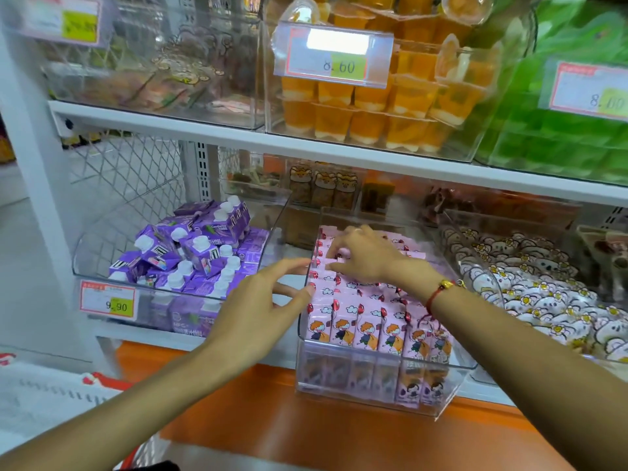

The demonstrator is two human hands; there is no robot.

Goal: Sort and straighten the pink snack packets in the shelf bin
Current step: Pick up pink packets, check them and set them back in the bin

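Right grip (360, 254) pinches pink snack packets (353, 321) at bin (384, 399) rear-left; left grip (268, 300) spread; best squared against the left wall.

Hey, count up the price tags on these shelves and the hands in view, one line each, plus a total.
Price tags: 4
Hands: 2
Total: 6

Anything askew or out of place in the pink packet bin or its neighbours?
The pink packets stand in tidy front rows, but those further back under the right hand lie looser. The purple cartons in the left bin are heaped at mixed angles.
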